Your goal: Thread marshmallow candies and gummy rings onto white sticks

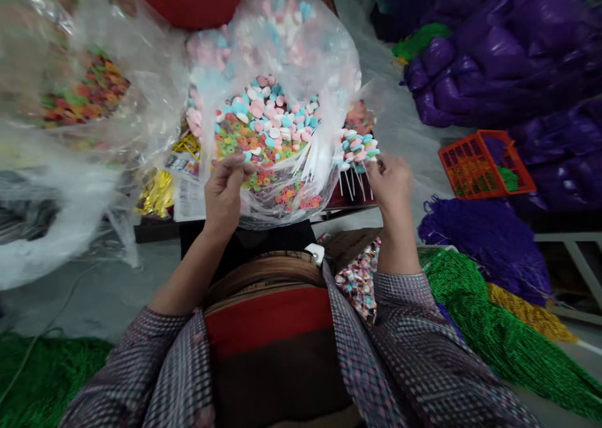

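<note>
My left hand is at the near left edge of an open clear plastic bag, its thumb and fingers drawn together in a pinch. Whatever it holds is too small to make out. In the bag lie pink, white and blue marshmallow-like candies and colourful ring candies. A bunch of white sticks rests at the bag's right side. My right hand, slightly blurred, is closed beside a pile of candy skewers with their sticks pointing towards me. Its fingertips hide what they grip, if anything.
Another plastic bag with ring candies stands at the left, near gold foil strips. An open box of wrapped sweets sits below the table edge. Rightward are an orange basket, purple bags and green bead strands.
</note>
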`<state>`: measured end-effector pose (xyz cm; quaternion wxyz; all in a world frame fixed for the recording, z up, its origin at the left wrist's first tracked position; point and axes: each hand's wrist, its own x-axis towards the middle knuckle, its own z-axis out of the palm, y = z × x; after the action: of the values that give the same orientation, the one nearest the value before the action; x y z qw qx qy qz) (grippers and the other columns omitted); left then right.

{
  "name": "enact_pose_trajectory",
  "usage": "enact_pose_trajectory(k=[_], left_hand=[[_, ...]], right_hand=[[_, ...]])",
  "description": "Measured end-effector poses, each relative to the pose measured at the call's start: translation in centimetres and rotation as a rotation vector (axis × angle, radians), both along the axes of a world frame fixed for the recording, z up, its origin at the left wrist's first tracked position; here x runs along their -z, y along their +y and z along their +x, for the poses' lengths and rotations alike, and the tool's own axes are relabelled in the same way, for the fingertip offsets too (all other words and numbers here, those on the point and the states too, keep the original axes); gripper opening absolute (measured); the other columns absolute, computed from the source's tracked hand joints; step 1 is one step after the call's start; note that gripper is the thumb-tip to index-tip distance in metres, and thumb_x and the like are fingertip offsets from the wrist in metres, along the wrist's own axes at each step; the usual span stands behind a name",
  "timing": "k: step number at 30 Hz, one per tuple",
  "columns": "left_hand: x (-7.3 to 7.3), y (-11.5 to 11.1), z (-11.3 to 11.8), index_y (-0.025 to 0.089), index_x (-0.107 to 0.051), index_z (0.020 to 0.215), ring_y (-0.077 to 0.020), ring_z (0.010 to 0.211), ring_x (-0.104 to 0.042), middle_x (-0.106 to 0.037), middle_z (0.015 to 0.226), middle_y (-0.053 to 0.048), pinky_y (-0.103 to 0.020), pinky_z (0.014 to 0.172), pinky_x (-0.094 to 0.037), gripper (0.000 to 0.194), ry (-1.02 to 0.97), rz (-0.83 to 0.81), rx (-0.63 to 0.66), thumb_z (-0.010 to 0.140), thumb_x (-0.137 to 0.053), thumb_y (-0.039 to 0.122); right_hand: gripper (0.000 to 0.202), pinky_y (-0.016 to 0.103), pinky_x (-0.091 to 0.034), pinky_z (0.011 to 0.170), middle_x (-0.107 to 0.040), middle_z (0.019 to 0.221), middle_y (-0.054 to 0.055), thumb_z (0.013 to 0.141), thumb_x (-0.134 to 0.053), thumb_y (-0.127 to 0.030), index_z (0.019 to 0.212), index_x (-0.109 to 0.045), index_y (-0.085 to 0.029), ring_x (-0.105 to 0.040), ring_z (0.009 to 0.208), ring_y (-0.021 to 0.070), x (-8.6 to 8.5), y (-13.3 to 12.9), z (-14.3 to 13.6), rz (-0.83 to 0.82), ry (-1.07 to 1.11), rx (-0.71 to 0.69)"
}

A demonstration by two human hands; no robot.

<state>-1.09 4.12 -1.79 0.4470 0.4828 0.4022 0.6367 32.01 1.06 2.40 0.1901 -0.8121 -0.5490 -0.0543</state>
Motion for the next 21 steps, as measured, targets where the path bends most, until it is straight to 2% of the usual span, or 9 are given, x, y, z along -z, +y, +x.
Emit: enact_pose_trajectory(k=[2, 4, 6, 8, 12, 16, 21], left_hand=[[1.0, -0.2, -0.1, 0.026, -0.074, 0.103, -0.0124, 0.083, -0.074, -0.078, 0.085, 0.001, -0.027, 0.086, -0.059, 0.022, 0.122, 0.072, -0.01, 0.096, -0.068, 0.046], [1.9, -0.4, 0.0, 0.024, -0.075, 0.103, -0.0137, 0.086, -0.075, -0.08, 0.088, 0.0, -0.028, 0.088, -0.059, 0.02, 0.278, 0.157, -0.013, 0.1, -0.062, 0.04], [2.6, -0.6, 0.1, 0.023, -0.076, 0.103, -0.0149, 0.088, -0.076, -0.081, 0.091, -0.001, -0.029, 0.088, -0.059, 0.019, 0.429, 0.235, -0.002, 0.101, -0.058, 0.03], [3.0, -0.8, 0.0, 0.021, -0.076, 0.104, -0.0155, 0.089, -0.076, -0.082, 0.093, -0.001, -0.029, 0.087, -0.059, 0.02, 0.522, 0.287, 0.008, 0.099, -0.057, 0.023], [3.4, -0.8, -0.2, 0.02, -0.077, 0.106, -0.0152, 0.088, -0.076, -0.082, 0.092, -0.002, -0.028, 0.085, -0.059, 0.022, 0.518, 0.293, 0.008, 0.098, -0.056, 0.019], [3.7, -0.6, -0.3, 0.02, -0.076, 0.106, -0.0158, 0.092, -0.077, -0.083, 0.097, -0.003, -0.029, 0.088, -0.06, 0.021, 0.474, 0.204, 0.016, 0.1, -0.057, 0.023], [4.0, -0.5, -0.2, 0.021, -0.076, 0.107, -0.0146, 0.095, -0.078, -0.083, 0.105, -0.004, -0.029, 0.089, -0.061, 0.022, 0.441, 0.186, 0.04, 0.101, -0.056, 0.024]], right_hand=[[0.03, 0.04, -0.05, 0.086, -0.076, 0.105, 0.016, 0.095, -0.053, -0.029, 0.108, -0.078, -0.018, -0.067, 0.097, 0.0281, 0.1, 0.4, -0.6, 0.118, 0.058, -0.102], [0.03, 0.042, -0.052, 0.092, -0.077, 0.109, 0.014, 0.097, -0.05, -0.027, 0.109, -0.077, -0.02, -0.068, 0.101, 0.027, 0.5, 1.6, -2.4, 0.145, 0.158, -0.271], [0.03, 0.043, -0.053, 0.097, -0.079, 0.111, 0.011, 0.097, -0.05, -0.023, 0.109, -0.078, -0.022, -0.07, 0.104, 0.0263, 1.2, 3.2, -4.9, 0.066, 0.213, -0.471], [0.033, 0.045, -0.051, 0.101, -0.078, 0.118, 0.011, 0.096, -0.05, -0.018, 0.113, -0.078, -0.022, -0.068, 0.111, 0.0279, 1.9, 4.8, -7.3, -0.072, 0.145, -0.6], [0.038, 0.053, -0.047, 0.102, -0.074, 0.131, 0.015, 0.099, -0.046, -0.016, 0.12, -0.077, -0.021, -0.063, 0.119, 0.0345, 2.7, 6.7, -9.6, -0.286, -0.105, -0.633], [0.036, 0.062, -0.036, 0.114, -0.076, 0.119, 0.014, 0.101, -0.045, -0.017, 0.116, -0.077, -0.021, -0.06, 0.118, 0.0331, 2.8, 7.3, -9.0, -0.263, -0.235, -0.704], [0.029, 0.062, -0.027, 0.123, -0.076, 0.113, 0.007, 0.103, -0.047, -0.023, 0.108, -0.075, -0.026, -0.059, 0.12, 0.0294, 3.4, 7.9, -7.5, -0.221, -0.218, -0.796]])
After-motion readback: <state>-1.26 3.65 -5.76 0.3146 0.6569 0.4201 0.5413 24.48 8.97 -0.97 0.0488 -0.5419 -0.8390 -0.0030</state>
